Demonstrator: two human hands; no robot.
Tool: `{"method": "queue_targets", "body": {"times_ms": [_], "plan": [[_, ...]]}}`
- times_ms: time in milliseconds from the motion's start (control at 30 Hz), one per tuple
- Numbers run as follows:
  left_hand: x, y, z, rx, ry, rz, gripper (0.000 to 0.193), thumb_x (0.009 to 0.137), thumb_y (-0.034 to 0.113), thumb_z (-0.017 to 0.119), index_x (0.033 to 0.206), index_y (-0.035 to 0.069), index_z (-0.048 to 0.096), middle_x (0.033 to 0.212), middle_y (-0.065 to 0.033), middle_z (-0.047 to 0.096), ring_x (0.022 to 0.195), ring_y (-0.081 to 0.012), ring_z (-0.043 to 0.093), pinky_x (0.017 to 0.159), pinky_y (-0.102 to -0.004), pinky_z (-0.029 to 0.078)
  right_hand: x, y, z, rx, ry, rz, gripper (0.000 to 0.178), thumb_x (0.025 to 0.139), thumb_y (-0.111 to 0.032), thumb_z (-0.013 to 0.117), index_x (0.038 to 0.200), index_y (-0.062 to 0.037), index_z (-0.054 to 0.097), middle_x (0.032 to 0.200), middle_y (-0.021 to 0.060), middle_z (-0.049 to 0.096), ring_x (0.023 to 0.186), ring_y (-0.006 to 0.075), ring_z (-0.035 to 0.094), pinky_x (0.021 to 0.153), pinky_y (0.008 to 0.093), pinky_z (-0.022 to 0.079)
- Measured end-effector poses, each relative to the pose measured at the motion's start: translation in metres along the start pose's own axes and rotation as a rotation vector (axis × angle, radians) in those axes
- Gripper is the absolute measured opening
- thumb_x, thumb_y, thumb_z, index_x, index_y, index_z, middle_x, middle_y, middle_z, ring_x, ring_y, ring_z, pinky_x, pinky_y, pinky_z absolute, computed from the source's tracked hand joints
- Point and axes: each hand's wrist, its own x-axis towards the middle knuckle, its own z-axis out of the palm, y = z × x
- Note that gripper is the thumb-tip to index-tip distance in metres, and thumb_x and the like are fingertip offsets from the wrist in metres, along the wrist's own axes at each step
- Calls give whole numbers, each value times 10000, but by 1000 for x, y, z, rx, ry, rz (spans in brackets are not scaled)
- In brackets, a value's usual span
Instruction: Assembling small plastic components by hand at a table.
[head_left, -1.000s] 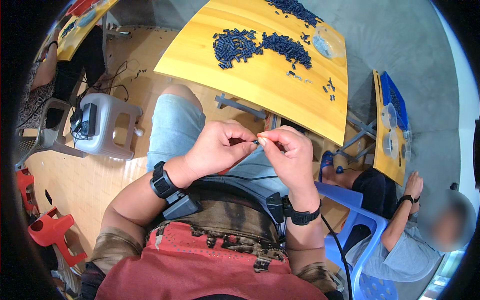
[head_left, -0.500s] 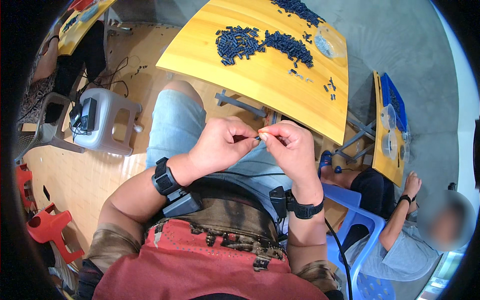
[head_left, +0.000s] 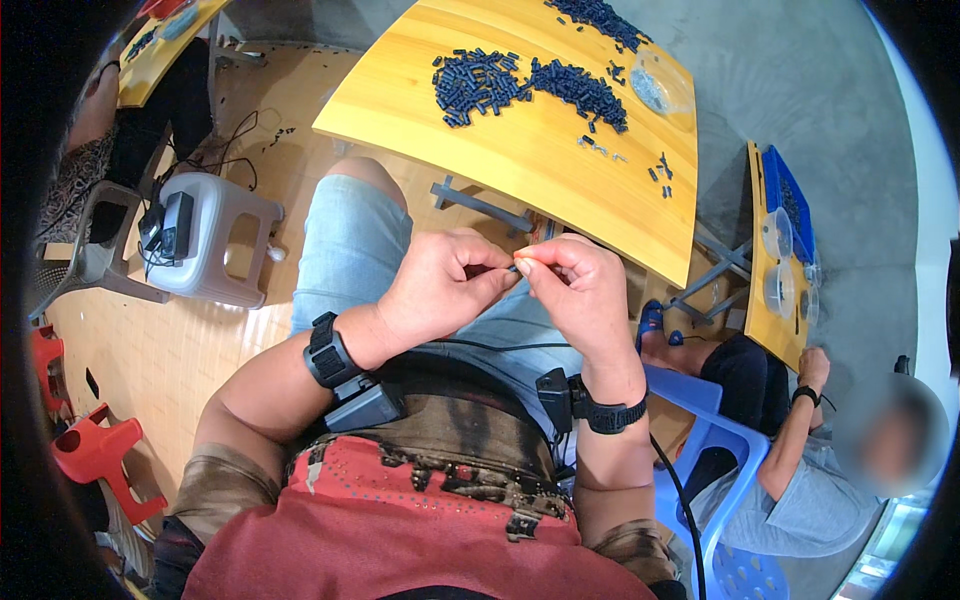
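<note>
My left hand [head_left: 445, 283] is closed in a pinch over my lap, near the table's front edge. Between its thumb and forefinger a small dark cylindrical piece [head_left: 514, 268] barely shows. My right hand [head_left: 582, 295] pinches against it from the other side, fingertips touching. Whatever my right fingers hold is too small and covered to name. Beyond my hands, a pile of similar dark cylindrical pieces [head_left: 476, 84] lies on the yellow wooden table [head_left: 430, 140]. A second pile [head_left: 580, 92] adjoins it on the right.
A clear bowl of small shiny parts [head_left: 652, 92] stands at the table's far right. Tiny clear or metallic bits [head_left: 600, 149] and a few dark pieces [head_left: 662, 174] lie loose nearby. A person sits at right beside another table with a blue tray [head_left: 786, 205]. A grey stool [head_left: 215, 240] stands left.
My fingertips have shifted slightly around the small dark piece, and less of it shows now. Both hands stay pinched together in nearly the same spot. The person at right has moved a hand slightly.
</note>
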Motion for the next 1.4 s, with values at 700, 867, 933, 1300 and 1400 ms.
{"method": "queue_targets", "body": {"times_ms": [700,867,933,1300,1400], "plan": [[-1,-1,-2,-5,34,-28,68,776,22,676,826,-24,673,716,-115,634,642,-151,613,567,-282,470,8,-2,2,21,-31,31,57,754,-45,687,785,3,686,683,81,623,575,121,575,527,245,454],[0,-4,-2,-16,48,-14,70,800,39,672,827,-26,673,701,-74,627,602,-107,590,525,-251,458,10,-1,5,13,-57,43,66,762,-50,689,794,7,681,696,76,624,581,122,569,537,243,451],[2,-3,-3,-45,48,-36,78,819,51,666,834,-25,674,694,-54,623,588,-85,578,505,-237,450,10,7,9,84,-29,-8,97,773,-39,674,861,1,685,740,79,630,611,115,569,554,239,446],[8,-17,-8,-700,-91,-473,127,872,163,659,904,41,652,760,-24,648,638,-74,590,575,-199,470,-4,1,13,-91,6,-131,359,743,-49,670,1097,-21,623,835,79,582,720,172,559,629,266,458],[8,-15,-4,-837,-81,-587,133,873,164,659,913,38,646,799,-35,659,677,-93,623,605,-208,487,-5,2,18,-251,51,-258,415,695,-63,700,1095,-4,606,883,114,574,783,235,571,672,311,474]]}}
